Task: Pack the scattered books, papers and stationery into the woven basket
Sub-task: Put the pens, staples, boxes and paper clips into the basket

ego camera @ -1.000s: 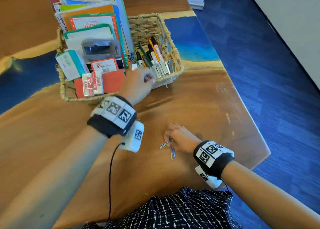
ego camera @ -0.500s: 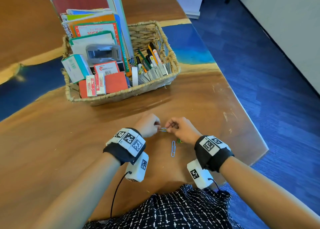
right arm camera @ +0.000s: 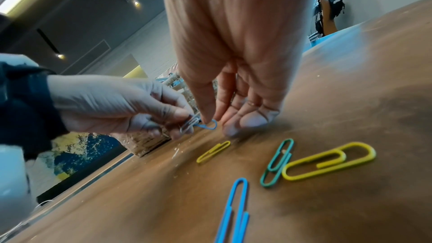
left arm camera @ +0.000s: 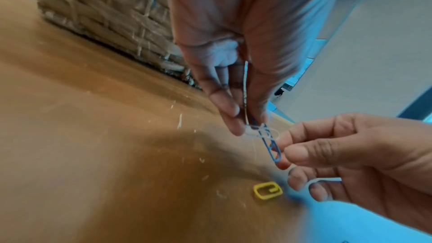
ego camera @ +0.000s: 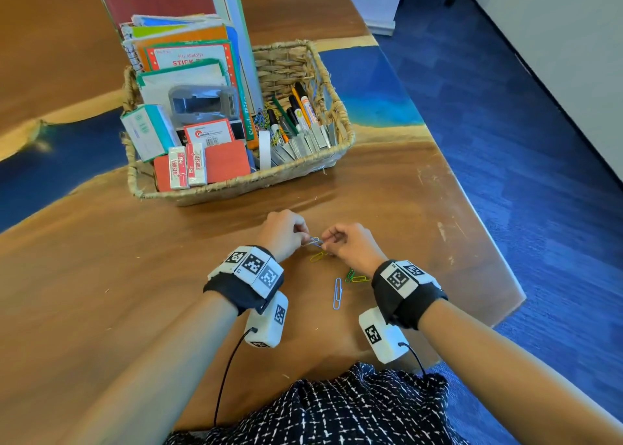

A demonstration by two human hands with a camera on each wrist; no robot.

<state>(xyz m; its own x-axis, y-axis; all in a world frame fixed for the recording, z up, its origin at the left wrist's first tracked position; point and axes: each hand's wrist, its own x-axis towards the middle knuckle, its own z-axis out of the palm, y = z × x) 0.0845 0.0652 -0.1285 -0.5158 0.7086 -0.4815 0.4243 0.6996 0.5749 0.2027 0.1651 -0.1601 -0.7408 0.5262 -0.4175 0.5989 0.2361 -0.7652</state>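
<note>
The woven basket (ego camera: 236,183) stands at mid-table, full of notebooks, boxes, erasers, pens and staples. In front of it my two hands meet just above the wood. My left hand (ego camera: 303,237) pinches a silver paper clip (left arm camera: 251,130) and one end of a blue paper clip (left arm camera: 272,148). My right hand (ego camera: 328,242) pinches the other end of that blue clip (right arm camera: 208,126) between thumb and forefinger. A small yellow clip (ego camera: 318,256) lies on the table right under the hands. Closer to me lie a long blue clip (ego camera: 337,293), a green clip (right arm camera: 278,162) and a larger yellow clip (right arm camera: 327,162).
The wooden table (ego camera: 101,293) ends in an angled edge close to my right wrist, with blue carpet (ego camera: 539,175) beyond it. Tall books (ego camera: 188,13) stand up out of the basket's far left side. A black cable hangs from my left wrist camera.
My left hand came back from the basket's front edge to the right hand. The right hand lifted clips off the table, and now both hands pinch them together.
</note>
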